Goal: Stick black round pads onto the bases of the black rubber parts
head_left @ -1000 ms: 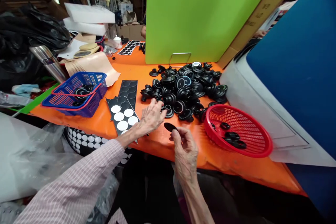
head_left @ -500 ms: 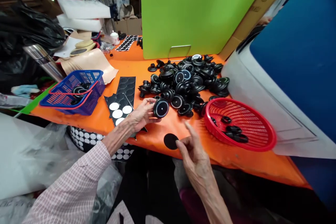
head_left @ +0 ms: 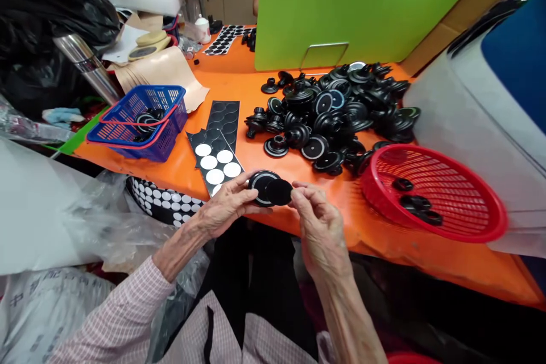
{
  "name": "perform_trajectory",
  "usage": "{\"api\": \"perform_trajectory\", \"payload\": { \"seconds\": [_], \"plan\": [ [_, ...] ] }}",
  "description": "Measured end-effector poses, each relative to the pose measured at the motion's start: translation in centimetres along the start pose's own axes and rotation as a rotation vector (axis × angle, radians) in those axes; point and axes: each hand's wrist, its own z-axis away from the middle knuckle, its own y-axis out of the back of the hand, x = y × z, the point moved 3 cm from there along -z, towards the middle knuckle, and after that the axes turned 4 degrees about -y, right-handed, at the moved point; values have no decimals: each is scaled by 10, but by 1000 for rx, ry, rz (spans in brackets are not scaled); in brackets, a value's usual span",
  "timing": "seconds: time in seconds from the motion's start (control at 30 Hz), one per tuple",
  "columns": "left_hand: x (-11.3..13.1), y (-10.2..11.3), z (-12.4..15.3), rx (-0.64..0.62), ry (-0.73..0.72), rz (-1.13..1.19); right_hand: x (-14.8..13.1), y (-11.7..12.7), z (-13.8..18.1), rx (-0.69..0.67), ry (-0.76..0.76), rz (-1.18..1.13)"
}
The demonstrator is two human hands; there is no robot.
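My left hand [head_left: 228, 205] grips a round black part with a pale ring [head_left: 261, 183] at the near edge of the orange table [head_left: 239, 94]. My right hand [head_left: 318, 222] pinches a flat black disc [head_left: 279, 192] and holds it against the part's face. Just left of my hands lies a black sheet with white circles [head_left: 215, 162] where discs are gone. A second black sheet [head_left: 224, 119] lies behind it. A pile of several black round parts [head_left: 333, 114] covers the table's middle.
A red round basket [head_left: 435, 196] with a few black parts sits at the right. A blue basket [head_left: 140, 122] with parts stands at the left. A green board [head_left: 362, 5] stands behind the pile. Plastic bags, a steel flask [head_left: 87, 65] and foam blocks crowd the left.
My left hand picked a round part from the pile and brought it to the table's near edge. My right hand carried the black disc up onto the part's face.
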Motion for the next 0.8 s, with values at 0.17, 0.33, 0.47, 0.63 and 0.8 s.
{"api": "perform_trajectory", "payload": {
  "seconds": [0.17,0.33,0.47,0.63,0.8],
  "plan": [
    [-5,2,4,20,22,19,0,-13,7,48,23,65],
    [-5,1,5,34,14,22,1,-18,9,60,24,73],
    [-5,0,6,43,13,9,4,-19,9,64,24,81],
    [-6,1,6,42,16,-14,8,-20,9,67,38,89],
    [-9,3,5,15,1,0,11,-21,9,92,72,103]
  ]
}}
